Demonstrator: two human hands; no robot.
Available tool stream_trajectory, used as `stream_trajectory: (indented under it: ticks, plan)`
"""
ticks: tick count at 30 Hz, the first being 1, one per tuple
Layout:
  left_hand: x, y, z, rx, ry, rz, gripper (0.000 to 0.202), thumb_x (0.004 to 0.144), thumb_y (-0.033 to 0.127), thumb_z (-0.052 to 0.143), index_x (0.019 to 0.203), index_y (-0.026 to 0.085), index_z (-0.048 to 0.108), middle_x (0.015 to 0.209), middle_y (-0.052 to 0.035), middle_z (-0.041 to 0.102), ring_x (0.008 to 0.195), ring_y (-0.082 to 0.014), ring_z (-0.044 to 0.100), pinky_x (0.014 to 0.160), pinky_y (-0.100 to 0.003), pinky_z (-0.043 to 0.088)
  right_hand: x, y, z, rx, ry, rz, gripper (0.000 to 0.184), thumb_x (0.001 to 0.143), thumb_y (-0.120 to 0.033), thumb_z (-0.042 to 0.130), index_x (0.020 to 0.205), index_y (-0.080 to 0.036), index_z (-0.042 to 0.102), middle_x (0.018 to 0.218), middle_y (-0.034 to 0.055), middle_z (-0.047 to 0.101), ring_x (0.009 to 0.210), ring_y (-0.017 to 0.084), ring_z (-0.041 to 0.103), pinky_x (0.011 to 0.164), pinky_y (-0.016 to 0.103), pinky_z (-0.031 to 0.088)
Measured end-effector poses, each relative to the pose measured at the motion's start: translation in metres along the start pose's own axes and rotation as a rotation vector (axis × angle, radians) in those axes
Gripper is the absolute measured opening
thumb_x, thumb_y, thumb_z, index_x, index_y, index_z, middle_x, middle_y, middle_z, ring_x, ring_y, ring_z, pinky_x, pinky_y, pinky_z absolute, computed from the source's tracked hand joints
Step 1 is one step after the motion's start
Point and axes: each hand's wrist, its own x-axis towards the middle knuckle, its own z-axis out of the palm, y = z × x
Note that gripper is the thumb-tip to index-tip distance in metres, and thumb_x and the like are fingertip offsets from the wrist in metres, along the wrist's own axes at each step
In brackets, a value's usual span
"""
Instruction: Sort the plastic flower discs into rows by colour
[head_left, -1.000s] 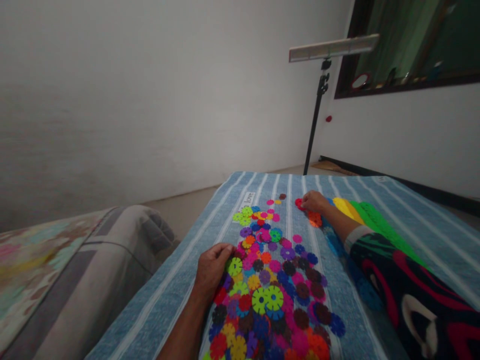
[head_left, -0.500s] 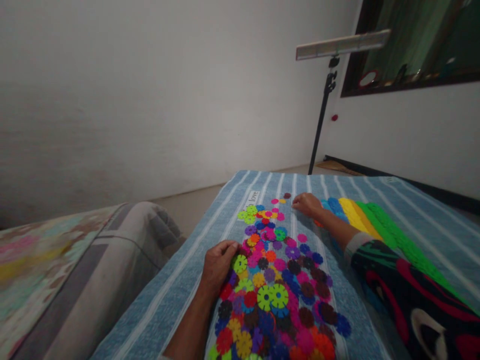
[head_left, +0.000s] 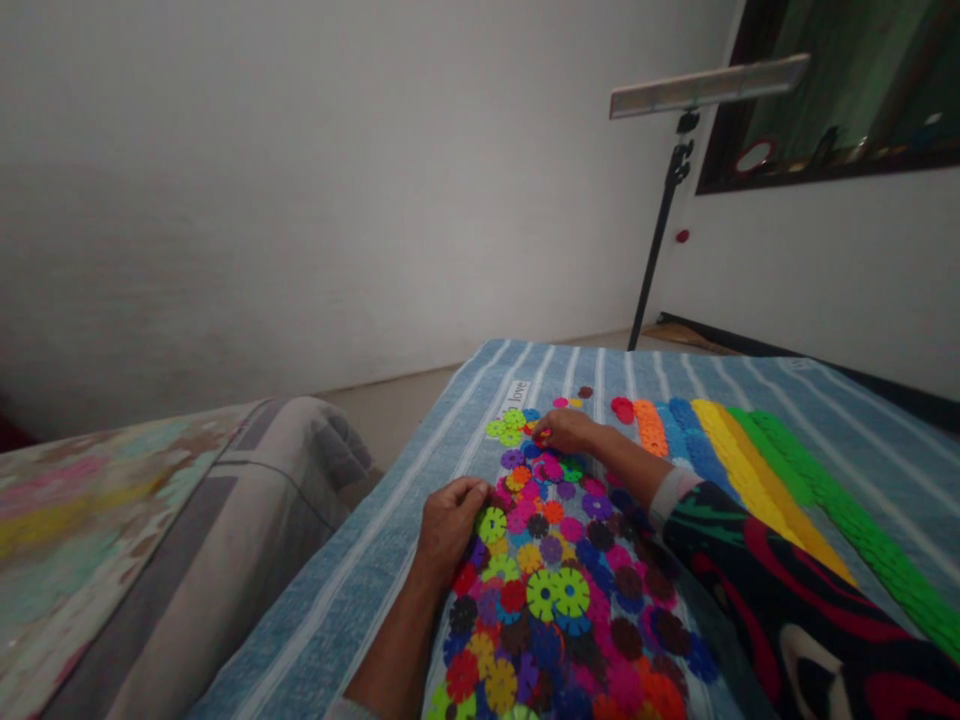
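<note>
Colourful notched plastic discs (head_left: 551, 550), like flower-shaped building pieces, lie in a loose pile on the striped blue cloth. My left hand (head_left: 452, 520) rests at the pile's left edge, thumb and fingers pressed together beside a lime disc (head_left: 492, 525); whatever is between them is hidden. Over the far end of the pile, my right hand (head_left: 568, 430) has its fingers pinched at a red disc (head_left: 541, 436). Right of it, discs lie in coloured rows: red (head_left: 622, 410), orange (head_left: 650, 428), blue (head_left: 686, 425), yellow (head_left: 739, 465) and green (head_left: 817, 500).
The striped cloth (head_left: 360, 560) covers the work surface. To the left is a grey draped surface with a floral top (head_left: 82, 530). A black stand (head_left: 654, 250) holding a flat bar rises behind, near the wall and a dark-framed window (head_left: 840, 100).
My right hand has moved left and nearer, from beside the rows to the pile's far end. The red and orange rows are now uncovered. My left hand stays by the pile; the view shifted slightly.
</note>
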Motion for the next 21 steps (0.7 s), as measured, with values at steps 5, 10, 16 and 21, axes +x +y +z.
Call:
stream_trajectory:
  ticks: [5, 10, 16, 21]
  plan:
    - [0.0, -0.001, 0.0, -0.004, 0.0, 0.005, 0.035, 0.07, 0.049, 0.062, 0.073, 0.016, 0.074, 0.074, -0.0049, 0.073, 0.071, -0.0196, 0.064, 0.068, -0.028, 0.049, 0.001, -0.001, -0.003, -0.018, -0.016, -0.005, 0.032, 0.082, -0.022, 0.068, 0.11, -0.033, 0.076, 0.108, 0.0009, 0.075, 0.102, 0.021, 0.067, 0.072, 0.022, 0.044]
    - [-0.001, 0.002, 0.0, 0.004, 0.005, 0.027, 0.033, 0.069, 0.048, 0.062, 0.07, 0.017, 0.074, 0.071, -0.0033, 0.072, 0.07, -0.0187, 0.063, 0.066, -0.027, 0.049, 0.0, -0.002, -0.001, 0.027, 0.036, 0.008, 0.03, 0.079, -0.019, 0.067, 0.104, -0.031, 0.077, 0.107, 0.0019, 0.075, 0.101, 0.021, 0.067, 0.074, 0.023, 0.044]
    - [-0.002, 0.007, -0.001, 0.005, 0.002, 0.014, 0.035, 0.068, 0.05, 0.061, 0.07, 0.017, 0.074, 0.071, -0.0033, 0.072, 0.071, -0.0193, 0.064, 0.068, -0.028, 0.049, -0.003, -0.003, 0.002, 0.196, 0.095, 0.023, 0.018, 0.074, -0.016, 0.069, 0.087, -0.025, 0.078, 0.087, 0.0001, 0.075, 0.087, 0.018, 0.068, 0.068, 0.021, 0.045]
    - [-0.003, 0.011, -0.002, 0.036, 0.007, 0.026, 0.033, 0.069, 0.048, 0.06, 0.07, 0.018, 0.074, 0.073, -0.0032, 0.073, 0.074, -0.0203, 0.064, 0.071, -0.028, 0.049, -0.014, 0.018, -0.009, 0.408, 0.145, 0.102, 0.013, 0.08, -0.018, 0.065, 0.085, -0.016, 0.076, 0.061, -0.0014, 0.068, 0.053, 0.01, 0.06, 0.053, 0.017, 0.044]
